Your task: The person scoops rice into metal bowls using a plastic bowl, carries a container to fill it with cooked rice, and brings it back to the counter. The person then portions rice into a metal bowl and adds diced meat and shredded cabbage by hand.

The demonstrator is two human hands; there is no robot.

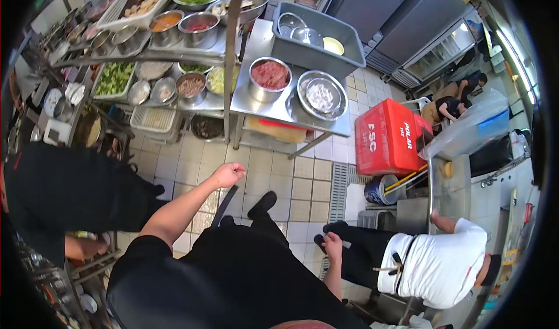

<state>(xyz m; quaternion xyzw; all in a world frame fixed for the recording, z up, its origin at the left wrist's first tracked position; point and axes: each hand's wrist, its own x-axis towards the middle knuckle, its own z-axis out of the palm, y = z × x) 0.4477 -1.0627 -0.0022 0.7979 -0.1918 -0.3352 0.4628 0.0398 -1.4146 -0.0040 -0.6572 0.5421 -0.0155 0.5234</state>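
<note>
My left hand (228, 174) hangs in the air over the tiled floor (253, 172), its fingers curled in, with nothing seen in it. A dark strap (226, 205) lies just below that hand. Lower and to the right, my right hand (333, 246) is closed, and a small pale thing (346, 244) sticks out beside its fingers. The steel table (242, 101) in front carries a bowl of red meat (270, 74) and a metal bowl with white pieces (320, 98). Neither hand touches the table.
A grey tub (317, 52) with bowls stands on the table. Shelves of food bowls (201, 31) are at upper left. A red box (387, 138) and a bucket (381, 189) stand right. A person in white (434, 265) is close at right; another in black (75, 192) at left.
</note>
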